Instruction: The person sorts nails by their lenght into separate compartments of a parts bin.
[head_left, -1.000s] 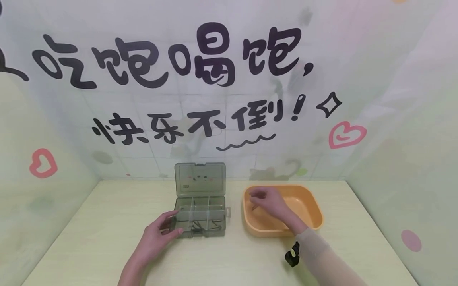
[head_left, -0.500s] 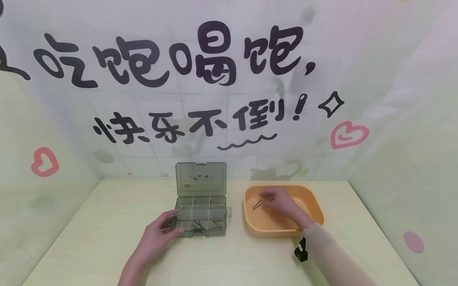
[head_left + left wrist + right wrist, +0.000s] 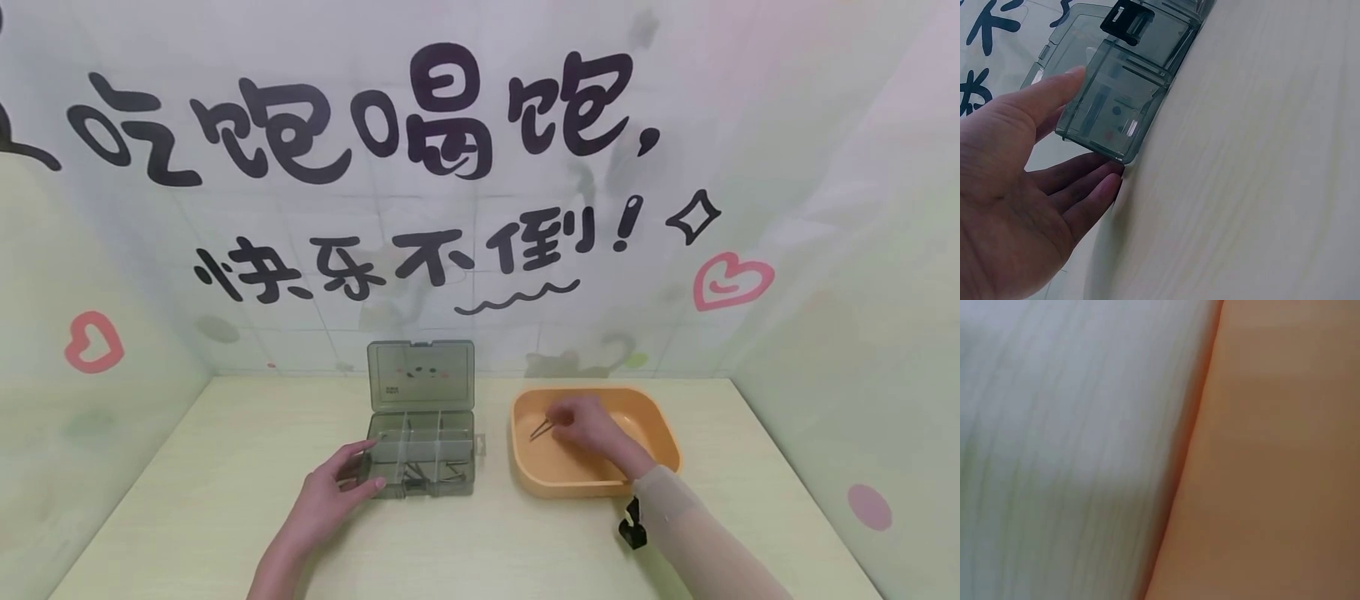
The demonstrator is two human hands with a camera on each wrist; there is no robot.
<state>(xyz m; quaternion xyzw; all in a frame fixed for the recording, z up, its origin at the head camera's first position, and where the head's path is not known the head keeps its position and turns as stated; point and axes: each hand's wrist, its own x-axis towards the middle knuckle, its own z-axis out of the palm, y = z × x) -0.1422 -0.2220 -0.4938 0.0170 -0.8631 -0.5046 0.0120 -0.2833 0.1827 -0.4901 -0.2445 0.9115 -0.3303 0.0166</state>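
The right hand [image 3: 588, 427] moved rightward across the orange tray [image 3: 542, 462], and a thin metal rod [image 3: 539, 429], perhaps two, came into clearer view beside it.

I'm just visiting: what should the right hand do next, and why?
Perhaps the right hand should lift the thin metal bits out of the orange tray. Its fingertips meet them, though how firmly isn't clear. Nearby, the box stands open with similar-looking pieces in its front compartments, and the left hand touches its side.
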